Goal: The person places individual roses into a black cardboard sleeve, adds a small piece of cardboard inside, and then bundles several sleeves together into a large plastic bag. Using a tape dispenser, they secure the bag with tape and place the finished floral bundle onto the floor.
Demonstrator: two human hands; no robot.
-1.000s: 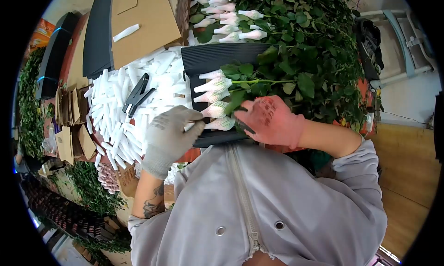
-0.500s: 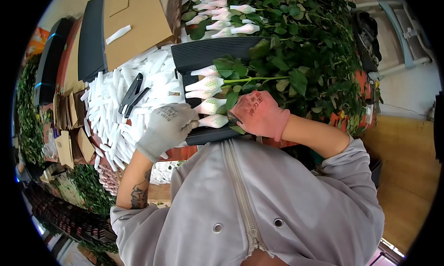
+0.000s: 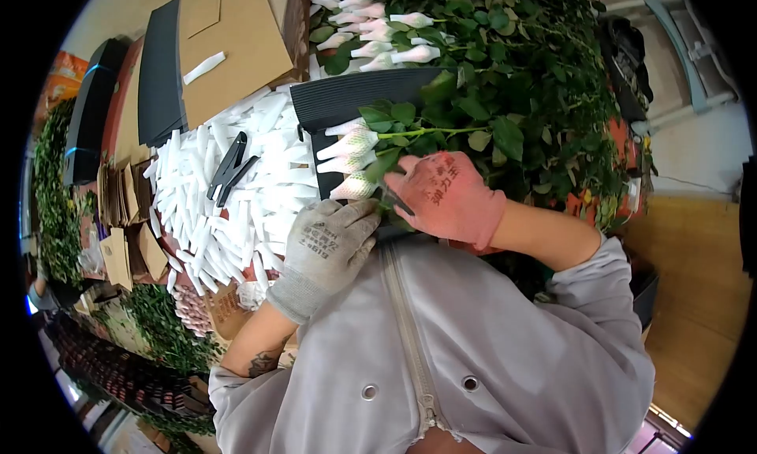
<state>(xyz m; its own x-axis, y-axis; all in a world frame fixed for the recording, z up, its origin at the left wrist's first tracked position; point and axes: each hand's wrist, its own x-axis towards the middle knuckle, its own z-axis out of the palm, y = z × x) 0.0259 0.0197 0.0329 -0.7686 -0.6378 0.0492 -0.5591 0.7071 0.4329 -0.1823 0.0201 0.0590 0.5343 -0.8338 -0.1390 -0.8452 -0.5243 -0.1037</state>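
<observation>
My left hand [image 3: 333, 237], in a grey glove, lies over the near edge of a black corrugated sheet [image 3: 371, 93]. Its fingers bend across that edge, with the thumb lower down; the contact underneath is hidden. Just beyond the fingertips, several rose buds in white foam net sleeves [image 3: 350, 143] lie in a row on the sheet. My right hand [image 3: 448, 198], in a red glove, is closed beside the buds on the stem side. Its fingers curl down among green leaves [image 3: 384, 167], and what they grip is hidden. A long stem [image 3: 438, 130] runs right from the upper buds.
A black stapler [image 3: 230, 170] rests on a heap of white foam sleeves [image 3: 260, 146]. Cardboard [image 3: 236, 36] and dark sheets [image 3: 160, 71] lie at the back left. More sleeved roses [image 3: 414, 54] and dense foliage [image 3: 544, 83] fill the far and right side.
My left hand has moved nearer to my body and slightly right, now covering the nearest bud and the sheet's near edge. My right hand has shifted only slightly.
</observation>
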